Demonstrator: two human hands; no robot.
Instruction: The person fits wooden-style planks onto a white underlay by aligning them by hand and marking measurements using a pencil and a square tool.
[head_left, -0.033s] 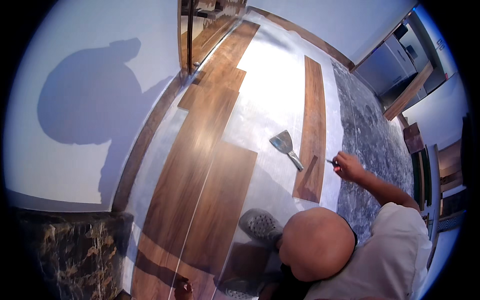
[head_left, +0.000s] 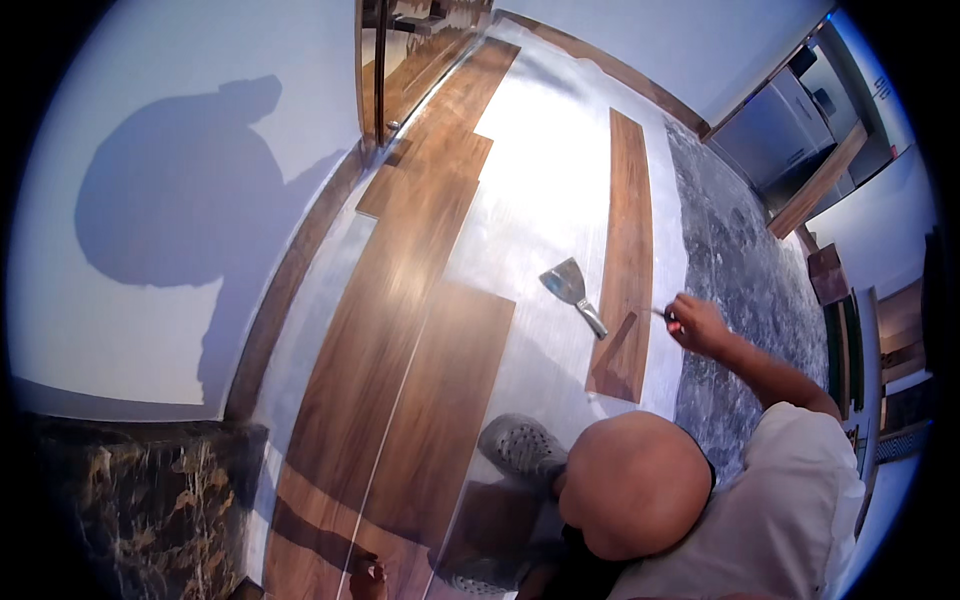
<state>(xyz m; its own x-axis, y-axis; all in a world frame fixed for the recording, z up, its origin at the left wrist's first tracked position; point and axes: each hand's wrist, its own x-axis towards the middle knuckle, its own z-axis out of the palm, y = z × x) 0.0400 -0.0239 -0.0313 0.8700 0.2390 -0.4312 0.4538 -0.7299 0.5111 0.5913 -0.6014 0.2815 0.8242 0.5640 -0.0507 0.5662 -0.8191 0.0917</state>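
A loose plank (head_left: pixel 628 240), wood-grained and brown, lies lengthwise away from the person, and every place here is given from it. Just right of its near end is the person's right hand (head_left: pixel 697 326), fingers pinched around a thin tool (head_left: pixel 665 316), dark and too small to identify. The tool points at the plank's right edge; whether it touches, I cannot tell. The left hand (head_left: pixel 368 580) is well to the plank's left and nearer the person, over the laid planks (head_left: pixel 355 380). Shadowed and partly cut off, it does not show whether it grips anything.

Small dark marks (head_left: pixel 881 88) on a wall far beyond the plank, to its right, are too small to read.

Left of the plank, a broad band of pale underlay (head_left: pixel 545 210) reaches to the laid planks, whose facing edge is stepped. A metal scraper (head_left: pixel 567 285) lies on this band, its handle end at the plank's left edge. Along the right edge runs a narrow strip of underlay, then mottled grey floor (head_left: pixel 735 260). A shoe (head_left: pixel 520 448) stands left of the plank's near end.
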